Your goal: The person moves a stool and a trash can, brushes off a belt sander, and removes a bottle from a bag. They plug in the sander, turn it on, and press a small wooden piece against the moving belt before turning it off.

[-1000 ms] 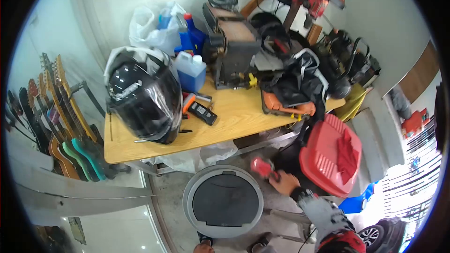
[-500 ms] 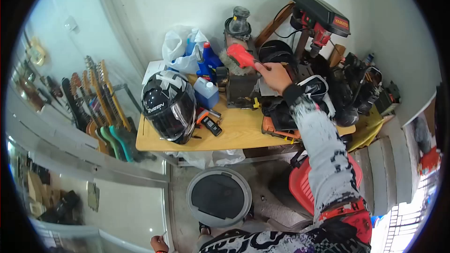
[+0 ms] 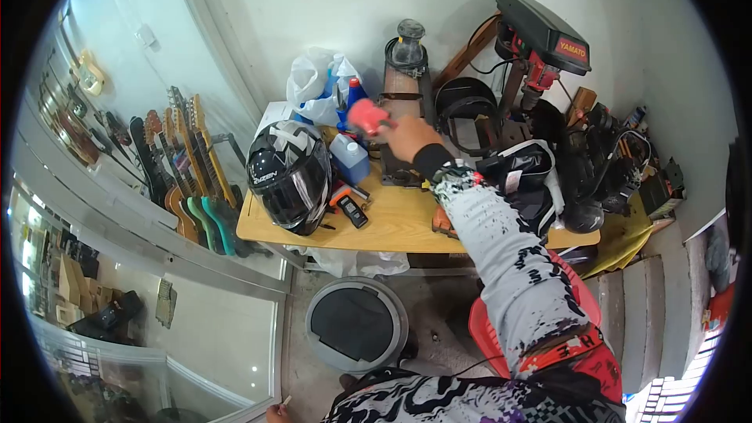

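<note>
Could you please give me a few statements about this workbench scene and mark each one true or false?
1. The right hand holds a red object. True.
2. The helmet lies on the floor. False: it rests on the wooden table.
3. The jug of blue liquid stands beside the helmet. True.
4. The top of the round bin is bright yellow. False: the round bin has a dark top with a grey rim.
5. The drill press carries the word YAMATO. True.
</note>
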`<state>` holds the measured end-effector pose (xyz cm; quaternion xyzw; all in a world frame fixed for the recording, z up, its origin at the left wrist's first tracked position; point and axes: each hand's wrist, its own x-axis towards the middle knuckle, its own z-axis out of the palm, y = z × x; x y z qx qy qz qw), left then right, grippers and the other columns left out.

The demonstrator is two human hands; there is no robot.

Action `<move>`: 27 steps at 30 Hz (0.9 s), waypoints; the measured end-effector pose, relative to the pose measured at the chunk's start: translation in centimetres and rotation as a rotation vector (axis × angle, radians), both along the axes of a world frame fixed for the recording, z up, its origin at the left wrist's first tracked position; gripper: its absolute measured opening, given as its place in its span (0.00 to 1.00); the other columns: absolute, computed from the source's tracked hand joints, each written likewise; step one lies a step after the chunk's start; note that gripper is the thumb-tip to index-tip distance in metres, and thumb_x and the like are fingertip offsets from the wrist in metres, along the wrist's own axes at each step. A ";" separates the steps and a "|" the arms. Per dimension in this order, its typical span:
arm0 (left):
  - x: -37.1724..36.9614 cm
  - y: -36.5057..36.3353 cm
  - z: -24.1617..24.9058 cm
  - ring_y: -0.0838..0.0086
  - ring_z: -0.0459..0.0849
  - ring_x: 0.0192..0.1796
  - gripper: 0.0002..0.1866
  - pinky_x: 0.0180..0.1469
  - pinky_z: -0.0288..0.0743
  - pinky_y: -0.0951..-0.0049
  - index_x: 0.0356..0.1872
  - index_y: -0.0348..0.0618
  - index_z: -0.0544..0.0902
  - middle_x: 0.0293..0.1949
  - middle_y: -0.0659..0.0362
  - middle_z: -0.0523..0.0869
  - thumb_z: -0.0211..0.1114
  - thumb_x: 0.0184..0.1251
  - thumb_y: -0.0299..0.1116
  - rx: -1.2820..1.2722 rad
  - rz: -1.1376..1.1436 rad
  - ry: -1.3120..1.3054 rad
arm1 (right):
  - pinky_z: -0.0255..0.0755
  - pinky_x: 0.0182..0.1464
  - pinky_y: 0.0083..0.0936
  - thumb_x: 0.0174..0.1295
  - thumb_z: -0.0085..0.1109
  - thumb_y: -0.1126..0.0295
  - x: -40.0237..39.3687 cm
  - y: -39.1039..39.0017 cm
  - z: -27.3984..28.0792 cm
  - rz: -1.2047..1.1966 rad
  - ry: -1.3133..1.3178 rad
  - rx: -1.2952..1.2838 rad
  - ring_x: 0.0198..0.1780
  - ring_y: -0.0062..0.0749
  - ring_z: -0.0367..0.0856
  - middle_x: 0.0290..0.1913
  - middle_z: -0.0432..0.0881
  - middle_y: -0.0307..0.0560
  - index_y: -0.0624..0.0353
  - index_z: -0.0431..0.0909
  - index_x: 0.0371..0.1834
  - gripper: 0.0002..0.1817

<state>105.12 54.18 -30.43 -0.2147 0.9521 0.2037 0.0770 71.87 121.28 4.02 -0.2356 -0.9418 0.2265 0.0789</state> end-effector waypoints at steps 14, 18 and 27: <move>3.5 -3.7 -4.5 0.43 0.83 0.49 0.18 0.49 0.76 0.51 0.54 0.37 0.79 0.45 0.39 0.84 0.63 0.64 0.31 -0.027 -0.102 -0.021 | 0.75 0.60 0.48 0.64 0.57 0.43 -2.5 4.4 -2.3 -0.202 0.048 0.086 0.58 0.59 0.81 0.55 0.83 0.64 0.55 0.83 0.54 0.28; 1.4 -3.4 -4.3 0.44 0.83 0.46 0.16 0.47 0.76 0.51 0.49 0.36 0.80 0.41 0.40 0.84 0.65 0.62 0.33 -0.022 -0.076 0.027 | 0.73 0.62 0.49 0.64 0.57 0.43 -3.4 1.5 -0.6 -0.075 0.091 -0.109 0.61 0.58 0.79 0.59 0.81 0.63 0.53 0.81 0.57 0.29; 2.1 -5.1 -5.9 0.46 0.85 0.38 0.15 0.41 0.76 0.50 0.36 0.34 0.81 0.32 0.42 0.85 0.68 0.59 0.38 -0.032 -0.079 0.025 | 0.76 0.57 0.48 0.65 0.57 0.43 3.0 13.7 1.2 -0.279 0.107 0.157 0.54 0.59 0.83 0.50 0.85 0.66 0.62 0.83 0.51 0.30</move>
